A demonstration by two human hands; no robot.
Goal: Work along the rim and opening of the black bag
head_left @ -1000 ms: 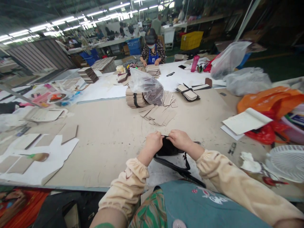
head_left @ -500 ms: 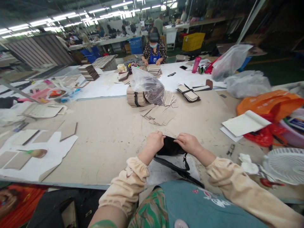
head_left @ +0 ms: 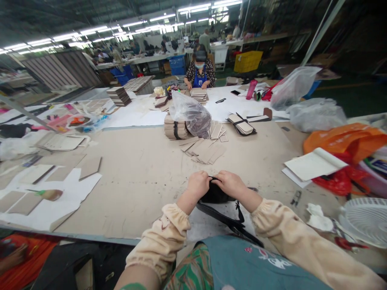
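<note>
A black bag with a strap and a small metal buckle is held up near the table's front edge. My left hand pinches its upper edge at the left. Close beside it, my right hand grips the same edge, fingers curled over it. Between the hands the edge looks bunched, and the bag's inside is too dark to make out. Under the bag, the strap trails toward my apron across a pale sheet.
Beyond the hands lie loose beige pieces, a bundled stack and a clear plastic bag. To the right are a notepad, a white basket and an orange bag. A co-worker sits across the table.
My right hand has moved left, closer to my left hand. The bag's edge, stretched between them before, is now gathered. The view has tilted slightly.
</note>
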